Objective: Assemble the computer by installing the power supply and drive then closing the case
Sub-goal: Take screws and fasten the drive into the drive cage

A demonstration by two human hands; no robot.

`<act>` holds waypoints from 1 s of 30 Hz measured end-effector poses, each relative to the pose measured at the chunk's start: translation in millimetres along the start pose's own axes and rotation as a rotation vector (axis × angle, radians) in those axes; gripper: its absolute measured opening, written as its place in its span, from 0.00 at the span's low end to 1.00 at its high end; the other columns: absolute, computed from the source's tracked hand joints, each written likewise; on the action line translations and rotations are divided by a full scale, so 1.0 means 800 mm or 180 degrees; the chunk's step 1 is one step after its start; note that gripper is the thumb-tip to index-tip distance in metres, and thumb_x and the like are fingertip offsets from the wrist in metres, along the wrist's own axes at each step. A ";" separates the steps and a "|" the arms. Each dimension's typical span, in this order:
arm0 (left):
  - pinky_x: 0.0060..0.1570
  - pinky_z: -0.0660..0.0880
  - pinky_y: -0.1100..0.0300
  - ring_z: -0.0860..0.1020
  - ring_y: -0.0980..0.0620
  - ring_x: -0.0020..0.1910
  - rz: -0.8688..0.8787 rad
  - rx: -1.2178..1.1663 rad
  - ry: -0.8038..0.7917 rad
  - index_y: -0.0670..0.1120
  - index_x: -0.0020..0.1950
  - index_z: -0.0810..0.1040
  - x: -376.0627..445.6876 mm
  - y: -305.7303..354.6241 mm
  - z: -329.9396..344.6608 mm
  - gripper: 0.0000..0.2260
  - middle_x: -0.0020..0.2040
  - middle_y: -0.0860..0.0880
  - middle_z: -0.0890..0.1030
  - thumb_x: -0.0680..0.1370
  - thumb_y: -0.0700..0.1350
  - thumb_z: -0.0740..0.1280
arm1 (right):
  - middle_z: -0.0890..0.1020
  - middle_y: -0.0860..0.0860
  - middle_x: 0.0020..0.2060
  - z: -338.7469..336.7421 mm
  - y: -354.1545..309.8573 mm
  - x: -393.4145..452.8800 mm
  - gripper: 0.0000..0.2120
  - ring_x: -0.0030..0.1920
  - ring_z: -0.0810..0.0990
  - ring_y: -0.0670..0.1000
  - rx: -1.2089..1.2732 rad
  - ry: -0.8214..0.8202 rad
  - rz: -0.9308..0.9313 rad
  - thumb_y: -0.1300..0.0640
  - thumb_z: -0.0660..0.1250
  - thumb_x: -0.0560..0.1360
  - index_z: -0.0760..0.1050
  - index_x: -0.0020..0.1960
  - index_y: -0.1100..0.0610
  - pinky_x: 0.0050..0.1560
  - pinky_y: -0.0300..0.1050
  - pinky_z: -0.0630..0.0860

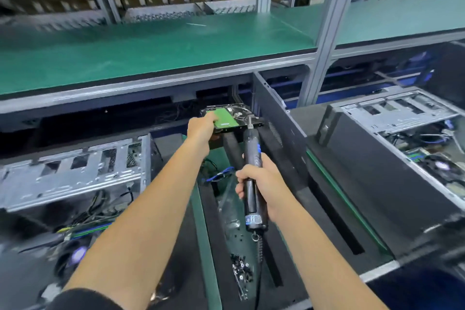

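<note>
Drive [230, 118], at frame centre, is being pinched by left hand [201, 128] fingers; right hand [261, 184] is wrapping the screwdriver [251, 173], needing squarer bit alignment.

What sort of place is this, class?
Probably a computer assembly line: open computer cases on both sides, a green-matted shelf, a hard drive and an electric screwdriver in the worker's hands.

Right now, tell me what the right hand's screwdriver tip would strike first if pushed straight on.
Most likely the hard drive: the right hand aims the electric screwdriver at its right edge, where the left hand grips it. Depth is uncertain; contact is unclear.
</note>
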State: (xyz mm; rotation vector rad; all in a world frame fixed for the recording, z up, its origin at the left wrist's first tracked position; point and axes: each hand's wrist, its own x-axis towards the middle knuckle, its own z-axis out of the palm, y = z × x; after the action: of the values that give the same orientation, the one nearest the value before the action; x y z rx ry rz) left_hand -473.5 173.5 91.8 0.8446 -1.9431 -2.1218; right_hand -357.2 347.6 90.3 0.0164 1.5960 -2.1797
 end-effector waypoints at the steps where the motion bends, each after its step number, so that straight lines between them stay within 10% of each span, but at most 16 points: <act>1: 0.40 0.69 0.54 0.72 0.48 0.35 0.0036 -0.0087 -0.0020 0.39 0.50 0.74 -0.013 0.006 -0.017 0.14 0.39 0.46 0.73 0.69 0.46 0.67 | 0.74 0.54 0.28 0.010 -0.003 -0.009 0.11 0.26 0.74 0.55 -0.0022 -0.0015 -0.0042 0.72 0.64 0.70 0.66 0.45 0.59 0.27 0.44 0.73; 4: 0.28 0.62 0.64 0.62 0.55 0.17 -0.0006 -0.0394 -0.0116 0.42 0.37 0.69 -0.062 0.010 -0.072 0.05 0.26 0.47 0.68 0.71 0.39 0.64 | 0.74 0.54 0.29 0.038 -0.006 -0.037 0.12 0.26 0.73 0.54 -0.0026 -0.0126 -0.0115 0.73 0.64 0.71 0.65 0.44 0.59 0.27 0.44 0.72; 10: 0.23 0.59 0.65 0.57 0.58 0.14 -0.0089 -0.0880 -0.0153 0.39 0.44 0.72 -0.174 -0.026 -0.191 0.03 0.28 0.46 0.69 0.73 0.34 0.59 | 0.73 0.57 0.34 0.100 0.008 -0.067 0.12 0.25 0.74 0.53 -0.0103 -0.0342 0.0040 0.72 0.66 0.72 0.66 0.46 0.59 0.26 0.41 0.73; 15: 0.39 0.73 0.57 0.73 0.50 0.31 -0.0380 -0.0785 -0.0056 0.39 0.44 0.75 -0.227 -0.067 -0.276 0.04 0.37 0.44 0.77 0.73 0.31 0.64 | 0.77 0.60 0.41 0.155 0.047 -0.086 0.14 0.25 0.76 0.53 -0.0264 -0.0332 0.0240 0.69 0.68 0.72 0.68 0.52 0.57 0.26 0.43 0.74; 20: 0.34 0.81 0.55 0.81 0.45 0.39 -0.0542 -0.0868 0.0113 0.32 0.66 0.65 -0.218 -0.078 -0.338 0.23 0.49 0.37 0.80 0.72 0.25 0.64 | 0.77 0.58 0.38 0.211 0.077 -0.078 0.13 0.25 0.76 0.55 -0.0542 -0.0249 0.0276 0.67 0.69 0.71 0.69 0.52 0.58 0.28 0.45 0.75; 30: 0.33 0.78 0.54 0.80 0.43 0.44 -0.1235 -0.1258 -0.0198 0.34 0.52 0.73 -0.184 -0.095 -0.379 0.12 0.43 0.39 0.80 0.71 0.23 0.64 | 0.79 0.62 0.46 0.296 0.111 -0.034 0.15 0.43 0.80 0.63 -0.1132 0.0289 0.0032 0.63 0.73 0.66 0.70 0.49 0.57 0.52 0.64 0.78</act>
State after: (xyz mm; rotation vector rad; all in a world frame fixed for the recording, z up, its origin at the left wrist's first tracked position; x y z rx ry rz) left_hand -182.7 -10.5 62.1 1.1489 -1.3857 -2.6514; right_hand -243.9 119.6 96.2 0.0158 2.0084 -1.8818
